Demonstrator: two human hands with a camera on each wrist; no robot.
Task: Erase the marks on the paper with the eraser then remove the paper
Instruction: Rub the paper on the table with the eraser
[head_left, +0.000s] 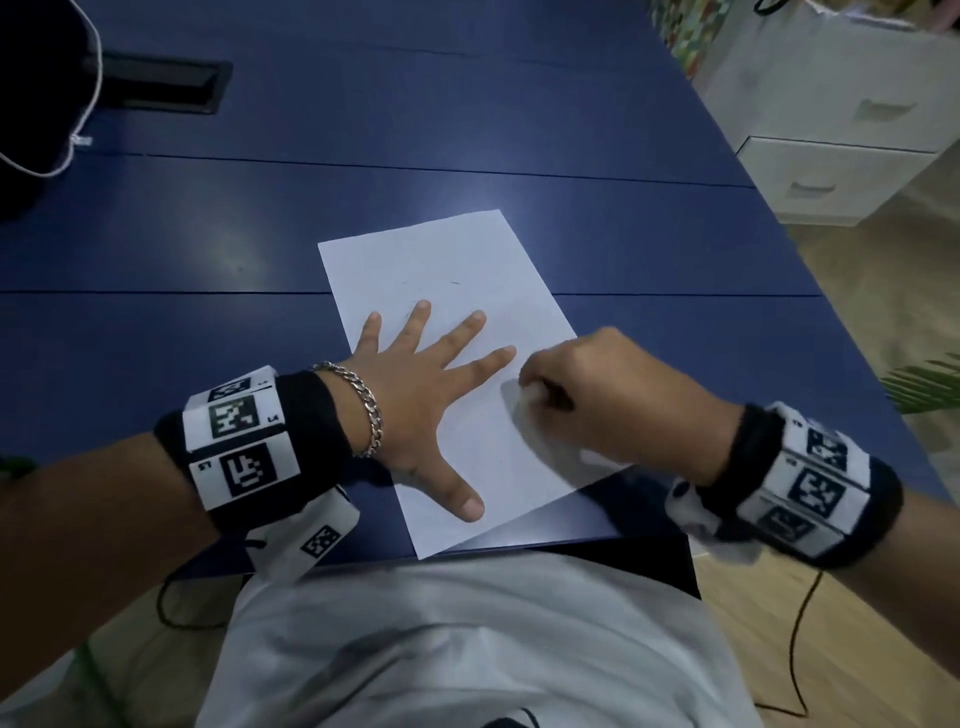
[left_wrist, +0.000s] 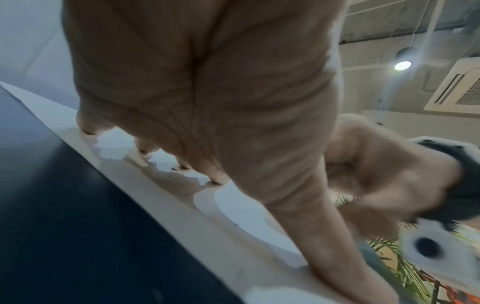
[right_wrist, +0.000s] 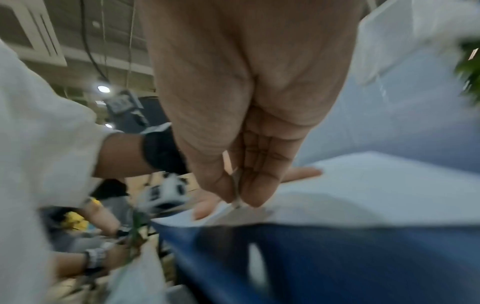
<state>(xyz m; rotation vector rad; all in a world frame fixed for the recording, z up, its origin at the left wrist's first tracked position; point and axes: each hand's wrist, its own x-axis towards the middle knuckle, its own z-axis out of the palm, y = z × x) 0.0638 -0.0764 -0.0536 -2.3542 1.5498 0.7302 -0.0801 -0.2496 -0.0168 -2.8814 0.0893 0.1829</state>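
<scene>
On table (head_left: 208, 249): left hand (head_left: 415, 410) flat, pins flimsy paper (head_left: 447, 260); right hand (head_left: 613, 395) pinches eraser (head_left: 527, 393). Lift paper by an edge.

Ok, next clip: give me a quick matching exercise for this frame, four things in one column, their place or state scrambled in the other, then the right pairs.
Things:
1. left hand
2. right hand
3. paper
4. drawer unit

Place or state:
A. on the floor beyond the table's right edge
B. lies on the blue table, a few faint marks on it
C. spread flat, pressing the paper
D. fingers pinching a small white eraser against the paper

Pairs: 1-C, 2-D, 3-B, 4-A
</scene>
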